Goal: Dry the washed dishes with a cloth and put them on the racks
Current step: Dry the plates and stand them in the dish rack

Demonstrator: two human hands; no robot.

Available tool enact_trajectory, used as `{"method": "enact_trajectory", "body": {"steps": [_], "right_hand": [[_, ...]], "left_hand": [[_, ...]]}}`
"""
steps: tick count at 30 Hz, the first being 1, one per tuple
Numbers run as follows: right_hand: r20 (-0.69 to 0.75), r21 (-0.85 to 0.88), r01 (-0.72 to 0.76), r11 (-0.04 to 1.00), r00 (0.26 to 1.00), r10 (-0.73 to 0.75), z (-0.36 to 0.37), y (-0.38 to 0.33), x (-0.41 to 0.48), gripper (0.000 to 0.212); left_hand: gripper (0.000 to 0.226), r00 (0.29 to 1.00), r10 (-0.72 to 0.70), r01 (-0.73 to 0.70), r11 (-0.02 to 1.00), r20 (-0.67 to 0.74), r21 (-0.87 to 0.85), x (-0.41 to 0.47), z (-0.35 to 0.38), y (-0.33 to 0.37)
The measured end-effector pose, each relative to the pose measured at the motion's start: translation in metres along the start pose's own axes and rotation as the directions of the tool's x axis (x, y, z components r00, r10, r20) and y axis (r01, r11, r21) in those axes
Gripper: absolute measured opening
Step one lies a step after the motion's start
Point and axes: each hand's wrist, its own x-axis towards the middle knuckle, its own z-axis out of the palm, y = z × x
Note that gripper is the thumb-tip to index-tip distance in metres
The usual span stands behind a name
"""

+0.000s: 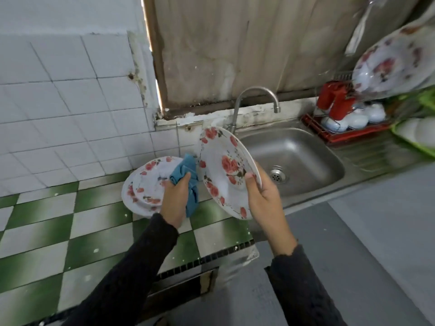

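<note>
Pinched in R hand (263, 203) by lower rim, thumb on face: rose-print plate (223, 170), tipped up on edge beside steel sink (306, 156); bunched in L hand (175, 198), fingers curled round it: blue cloth (188, 180), just left of plate; behind that, stack of matching plates (146, 184) on checkered counter (47, 231); dish rack (341, 137) far right w/ red cups (336, 100).

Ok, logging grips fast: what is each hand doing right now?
Left hand: grips the blue cloth.
Right hand: holds the rose-patterned plate by its rim, tilted on edge.
</note>
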Motion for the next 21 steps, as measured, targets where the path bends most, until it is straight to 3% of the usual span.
{"method": "enact_trajectory", "body": {"steps": [6, 11, 15, 21], "right_hand": [[-0.11, -0.088, 0.058, 0.994, 0.992, -0.068, -0.122, -0.011, -0.017, 0.035], [-0.217, -0.173, 0.108, 0.979, 0.965, -0.145, -0.213, -0.025, -0.008, 0.037], [-0.295, -0.193, 0.16, 0.968, 0.932, -0.212, -0.267, -0.03, 0.014, 0.037], [-0.366, -0.2, 0.214, 0.956, 0.889, -0.275, -0.331, -0.029, 0.052, 0.036]], "left_hand": [[0.01, 0.997, -0.015, 0.022, 0.995, 0.073, -0.097, -0.046, 0.123, -0.005], [0.029, 0.978, 0.017, -0.004, 0.998, 0.206, -0.062, -0.07, 0.215, -0.003], [0.017, 0.966, 0.071, -0.056, 0.996, 0.25, -0.065, -0.076, 0.279, 0.007], [0.016, 0.934, 0.131, -0.103, 0.99, 0.331, -0.101, -0.06, 0.363, 0.013]]}}
